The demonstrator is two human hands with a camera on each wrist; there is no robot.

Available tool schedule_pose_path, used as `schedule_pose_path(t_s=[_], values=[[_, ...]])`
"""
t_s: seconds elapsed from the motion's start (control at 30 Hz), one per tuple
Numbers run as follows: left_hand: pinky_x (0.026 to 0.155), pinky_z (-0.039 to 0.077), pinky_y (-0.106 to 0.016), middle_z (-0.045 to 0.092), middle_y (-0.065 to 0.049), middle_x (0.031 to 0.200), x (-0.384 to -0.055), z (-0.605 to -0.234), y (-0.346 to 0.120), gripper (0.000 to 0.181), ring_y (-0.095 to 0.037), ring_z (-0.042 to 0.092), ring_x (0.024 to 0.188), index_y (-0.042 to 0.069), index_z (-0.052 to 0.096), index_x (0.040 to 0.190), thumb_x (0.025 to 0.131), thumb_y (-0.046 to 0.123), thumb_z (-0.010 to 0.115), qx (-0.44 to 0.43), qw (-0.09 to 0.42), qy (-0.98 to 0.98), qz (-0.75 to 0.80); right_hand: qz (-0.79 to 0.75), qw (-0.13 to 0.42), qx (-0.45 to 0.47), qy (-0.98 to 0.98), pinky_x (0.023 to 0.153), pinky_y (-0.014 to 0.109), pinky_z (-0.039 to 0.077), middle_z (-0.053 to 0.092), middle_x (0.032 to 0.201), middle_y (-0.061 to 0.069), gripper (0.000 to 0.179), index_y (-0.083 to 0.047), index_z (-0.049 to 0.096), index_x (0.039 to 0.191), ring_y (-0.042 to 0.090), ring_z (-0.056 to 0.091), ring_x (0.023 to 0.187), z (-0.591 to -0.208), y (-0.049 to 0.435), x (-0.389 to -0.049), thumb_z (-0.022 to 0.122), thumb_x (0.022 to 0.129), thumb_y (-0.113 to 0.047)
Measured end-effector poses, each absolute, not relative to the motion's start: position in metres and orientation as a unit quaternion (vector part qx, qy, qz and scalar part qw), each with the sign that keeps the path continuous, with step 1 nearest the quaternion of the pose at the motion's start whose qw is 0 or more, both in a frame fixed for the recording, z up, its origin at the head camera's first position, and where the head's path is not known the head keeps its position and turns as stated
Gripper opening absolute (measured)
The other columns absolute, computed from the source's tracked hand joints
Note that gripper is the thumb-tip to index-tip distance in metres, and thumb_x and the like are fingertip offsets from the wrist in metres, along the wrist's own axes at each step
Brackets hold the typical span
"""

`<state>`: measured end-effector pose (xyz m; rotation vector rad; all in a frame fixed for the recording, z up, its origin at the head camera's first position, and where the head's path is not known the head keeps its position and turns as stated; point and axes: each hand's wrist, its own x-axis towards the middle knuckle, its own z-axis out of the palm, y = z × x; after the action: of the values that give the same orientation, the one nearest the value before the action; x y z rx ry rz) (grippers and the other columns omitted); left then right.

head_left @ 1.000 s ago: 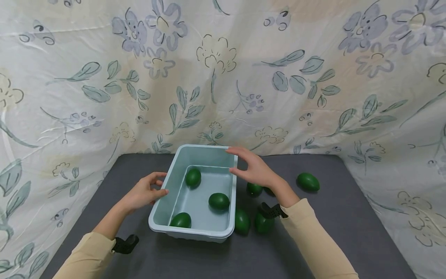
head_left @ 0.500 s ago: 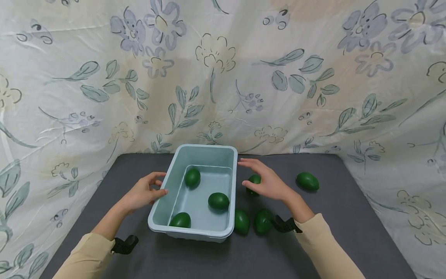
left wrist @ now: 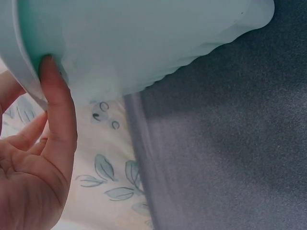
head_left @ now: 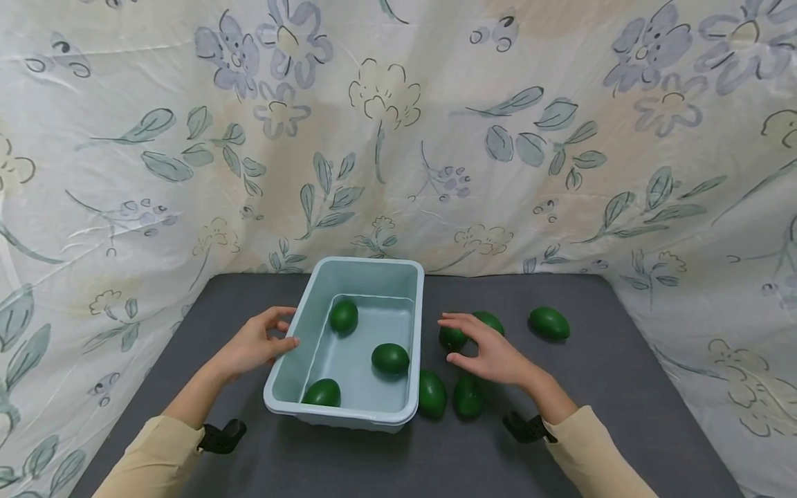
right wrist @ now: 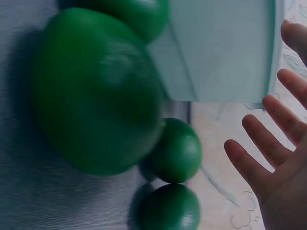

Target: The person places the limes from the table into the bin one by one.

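apparently pick-up stage: left hand [head_left: 254,344] pinches tub [head_left: 367,281]; right hand [head_left: 492,354] hovers spread by green fruits [head_left: 468,400]; one grasp likely required next.

Floral cloth [head_left: 398,194] (mauve blooms, grey-green leaves) hanging behind dark grey tabletop [head_left: 629,394]

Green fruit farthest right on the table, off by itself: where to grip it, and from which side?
Likely best from above, across the narrow middle of the green fruit, thumb on one long side and fingers on the other. It is oblong, lies lengthwise and nothing touches it, so both long sides look reachable. The right hand is nearer.
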<state>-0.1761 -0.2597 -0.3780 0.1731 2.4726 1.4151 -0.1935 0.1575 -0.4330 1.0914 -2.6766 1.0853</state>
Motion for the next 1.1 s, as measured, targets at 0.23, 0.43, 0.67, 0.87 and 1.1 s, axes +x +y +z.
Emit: schedule_pose_path(t_s=[0.23,0.43,0.67,0.87,1.1], values=[[0.061,0.054,-0.037,0.051,-0.021,0.111,-0.176,-0.378,-0.259,0.065,-0.023,0.064,0.082,0.003,0.027,0.141,0.088,0.014,0.063,0.061,0.145,0.858,0.489,0.335,-0.008,0.345,-0.877,0.095,0.043,0.041,0.043,0.138,0.002,0.056,-0.016,0.047,0.134,0.017,0.042,0.126,-0.449,0.161,-0.184,0.066,0.085,-0.035],[0.061,0.054,-0.038,0.051,-0.021,0.111,-0.177,-0.378,-0.26,0.065,-0.023,0.064,0.082,0.003,0.027,0.141,0.087,0.014,0.063,0.06,0.145,0.858,0.49,0.314,-0.021,0.339,-0.887,0.094,0.046,0.041,0.046,0.135,0.005,0.056,-0.016,0.047,0.133,0.019,0.043,0.125,-0.46,0.167,-0.174,0.069,0.083,-0.028],[0.061,0.054,-0.037,0.051,-0.02,0.109,-0.177,-0.379,-0.261,0.066,-0.022,0.063,0.08,0.003,0.028,0.14,0.086,0.016,0.065,0.06,0.142,0.861,0.485,0.304,-0.023,0.331,-0.893,0.094,0.043,0.042,0.046,0.133,-0.003,0.064,-0.02,0.043,0.136,0.017,0.045,0.123,-0.475,0.176,-0.164,0.072,0.08,-0.03],[0.061,0.053,-0.036,0.051,-0.02,0.109,-0.176,-0.379,-0.261,0.065,-0.021,0.063,0.079,0.002,0.029,0.139,0.086,0.016,0.065,0.06,0.137,0.864,0.481,0.302,-0.009,0.326,-0.896,0.091,0.039,0.044,0.048,0.128,-0.003,0.067,-0.015,0.045,0.135,0.014,0.048,0.116,-0.485,0.182,-0.158,0.072,0.078,-0.038],[0.061,0.053,-0.036,0.051,-0.021,0.11,-0.175,-0.377,-0.26,0.064,-0.021,0.063,0.079,0.002,0.029,0.139,0.087,0.016,0.064,0.06,0.138,0.865,0.479,0.321,-0.016,0.309,-0.895,0.085,0.032,0.046,0.048,0.124,-0.005,0.063,-0.016,0.049,0.13,0.011,0.051,0.108,-0.492,0.184,-0.152,0.073,0.077,-0.038]])
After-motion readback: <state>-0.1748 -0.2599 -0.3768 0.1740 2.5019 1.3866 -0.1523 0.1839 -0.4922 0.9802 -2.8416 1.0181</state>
